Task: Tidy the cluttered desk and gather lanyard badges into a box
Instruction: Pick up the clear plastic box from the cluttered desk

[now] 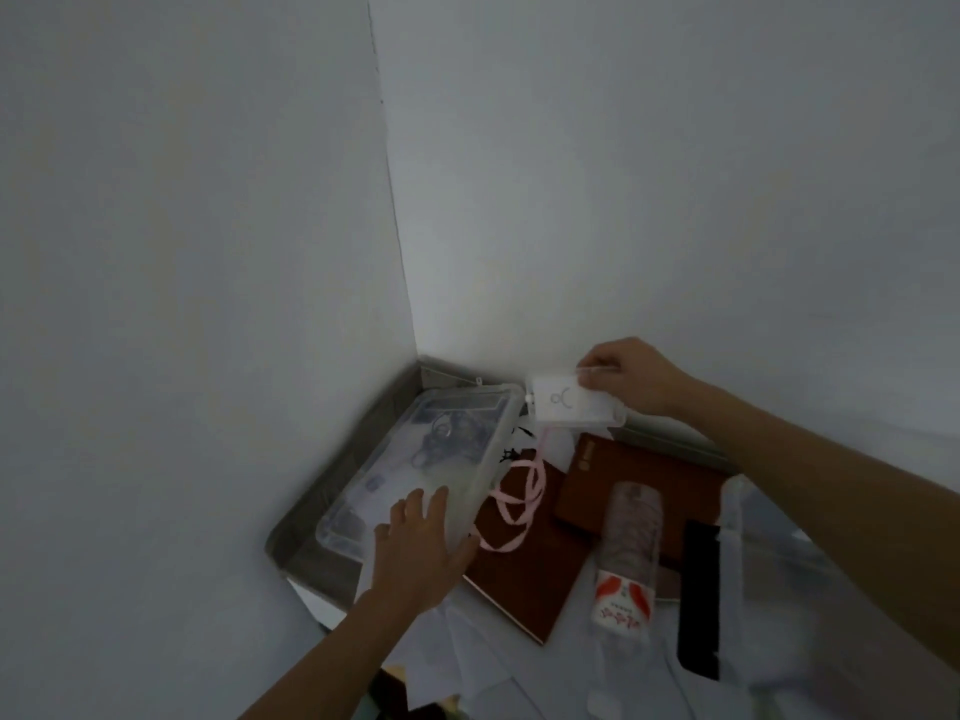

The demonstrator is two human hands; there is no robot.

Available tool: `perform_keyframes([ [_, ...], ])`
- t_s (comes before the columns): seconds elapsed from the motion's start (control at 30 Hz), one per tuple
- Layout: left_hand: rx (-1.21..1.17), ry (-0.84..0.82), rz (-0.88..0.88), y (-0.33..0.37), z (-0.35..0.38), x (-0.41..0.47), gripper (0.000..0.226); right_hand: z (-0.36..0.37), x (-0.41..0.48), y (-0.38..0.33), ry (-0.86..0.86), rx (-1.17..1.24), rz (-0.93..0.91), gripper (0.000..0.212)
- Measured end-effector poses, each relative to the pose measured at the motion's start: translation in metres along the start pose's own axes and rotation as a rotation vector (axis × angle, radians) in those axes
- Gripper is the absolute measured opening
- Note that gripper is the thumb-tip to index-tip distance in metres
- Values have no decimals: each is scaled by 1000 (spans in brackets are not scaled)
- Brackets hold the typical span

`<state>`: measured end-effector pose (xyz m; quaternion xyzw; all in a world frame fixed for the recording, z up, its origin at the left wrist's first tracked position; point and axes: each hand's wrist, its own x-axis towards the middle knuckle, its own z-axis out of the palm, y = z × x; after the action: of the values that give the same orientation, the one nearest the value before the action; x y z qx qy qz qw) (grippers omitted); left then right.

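The frame is dim and blurred, so we read fine detail with caution. Inside the box (503, 439) we make out dark cords and a ring-shaped part, but the cloudy plastic prevents us from identifying them. The mark on the badge (571, 405) reads only as a looped symbol. A clear plastic piece (735, 517) at the right is too washed out to name, and the flat black object (700, 600) beside it shows no detail. Both forearms are cut off by the frame edges, and the papers (467, 652) run out of view at the bottom.

The box is a rectangular, translucent, round-cornered plastic container set in the wall corner on the grey bench (306, 517). The left hand (421, 553) rests on its near rim, fingers (439, 504) straight and spread, gripping nothing. The right hand (631, 379) pinches the badge, a whitish rectangular sleeve, at its far edge. The badge is held in the air just beside the box's far right corner, near the wall. A flat pink lanyard (519, 493) drops from the badge and loops over two brown, smooth-covered notebooks (519, 584). A clear plastic bottle (628, 543) with a red-and-white label overlaps the notebooks. We cannot tell whether it lies or stands.
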<state>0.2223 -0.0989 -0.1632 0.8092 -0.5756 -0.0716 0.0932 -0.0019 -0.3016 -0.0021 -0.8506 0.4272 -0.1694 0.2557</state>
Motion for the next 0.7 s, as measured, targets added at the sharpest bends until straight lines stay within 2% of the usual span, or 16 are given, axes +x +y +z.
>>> perform_keyframes([
  [0.1,-45,37,21,18,-14,7,80,-35,-20,-15,40,211,50,9],
  [0.23,-435,135,216,71,-46,20,90,-70,-49,-26,95,454,149,14],
  [0.33,-693,40,236,121,-68,25,106,-94,-73,-25,84,681,220,14],
  [0.37,-758,4,212,132,-71,27,100,-100,-79,-24,63,740,236,14],
  [0.4,-813,-21,201,147,-74,28,80,-110,-90,-20,54,788,249,14],
  [0.47,-873,-65,164,170,-78,25,12,-129,-110,-11,51,871,246,15],
  [0.5,-902,-76,131,183,-81,23,14,-142,-122,-3,63,918,237,16],
  [0.53,-941,-81,64,191,-83,24,27,-153,-133,5,77,966,225,18],
  [0.63,-1395,-192,-233,218,-109,23,37,-189,-171,35,150,1037,204,22],
  [0.7,-1615,-295,-258,236,-135,21,36,-204,-194,56,232,971,254,24],
])
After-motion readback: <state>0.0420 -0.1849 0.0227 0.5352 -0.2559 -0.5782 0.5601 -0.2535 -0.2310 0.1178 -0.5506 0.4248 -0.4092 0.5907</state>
